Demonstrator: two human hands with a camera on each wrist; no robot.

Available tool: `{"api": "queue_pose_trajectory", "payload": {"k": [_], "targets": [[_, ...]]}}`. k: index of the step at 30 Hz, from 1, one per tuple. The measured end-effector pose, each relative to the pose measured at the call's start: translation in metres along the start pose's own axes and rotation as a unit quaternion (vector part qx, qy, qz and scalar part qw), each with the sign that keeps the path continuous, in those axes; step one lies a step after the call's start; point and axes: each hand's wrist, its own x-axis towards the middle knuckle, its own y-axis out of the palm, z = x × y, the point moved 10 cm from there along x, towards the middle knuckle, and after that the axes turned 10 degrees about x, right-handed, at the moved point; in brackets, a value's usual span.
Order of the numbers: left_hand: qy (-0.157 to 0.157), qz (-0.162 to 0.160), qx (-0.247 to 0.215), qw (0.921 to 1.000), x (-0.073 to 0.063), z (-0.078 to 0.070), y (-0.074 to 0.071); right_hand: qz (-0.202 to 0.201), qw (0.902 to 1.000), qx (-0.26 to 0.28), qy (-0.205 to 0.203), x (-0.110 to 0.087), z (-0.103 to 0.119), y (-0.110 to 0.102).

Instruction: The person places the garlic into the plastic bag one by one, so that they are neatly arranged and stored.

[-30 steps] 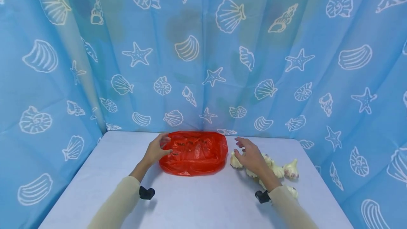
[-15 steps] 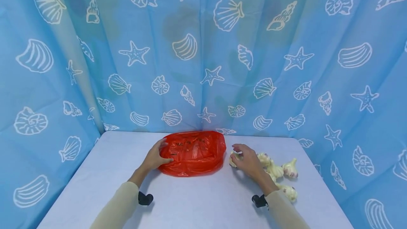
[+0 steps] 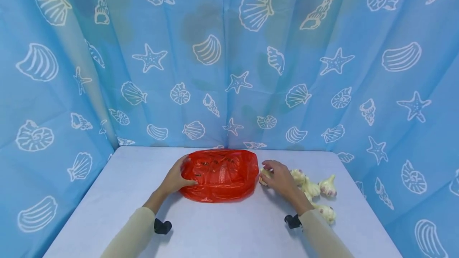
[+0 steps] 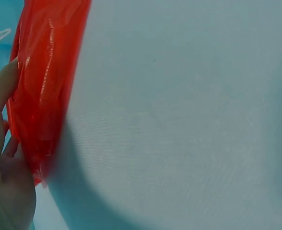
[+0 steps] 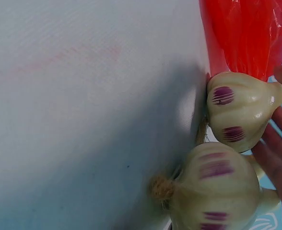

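A red plastic bag (image 3: 222, 178) with dark printing lies near the back of the table. My left hand (image 3: 175, 177) grips its left end, thumb along the front and fingers behind; the left wrist view shows the thumb against the red plastic (image 4: 47, 72). To the right of the bag, my right hand (image 3: 282, 180) holds a pale garlic bulb (image 3: 264, 177) by its stem end. In the right wrist view this bulb (image 5: 241, 110) has purple streaks, and fingers lie alongside it right by the bag. Another bulb (image 5: 217, 187) with a tuft of roots sits close below.
Several more garlic bulbs (image 3: 311, 189) lie behind and beside my right forearm, one (image 3: 328, 186) farther right. A white cloth covers the table (image 3: 218, 230). Blue curtains (image 3: 229, 63) with white shell prints surround its back and sides.
My left hand has closed in on the bag's left end. My right hand has come down onto the nearest garlic bulb, its thumb and fingers drawn in around it.
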Motion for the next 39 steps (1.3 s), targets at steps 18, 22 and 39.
{"api": "queue_pose_trajectory", "payload": {"k": [18,22,39], "targets": [[-0.004,-0.018,-0.040,0.9990,0.001,0.003,-0.007,0.026,0.9975,-0.026,0.060,0.003,-0.013,0.010],[-0.012,-0.020,-0.053,0.9983,0.000,0.004,-0.008,0.030,0.9971,-0.028,0.065,0.003,-0.015,0.011],[-0.011,-0.026,-0.060,0.9978,0.000,0.002,-0.009,0.028,0.9979,-0.037,0.045,0.003,-0.012,0.010]]}}
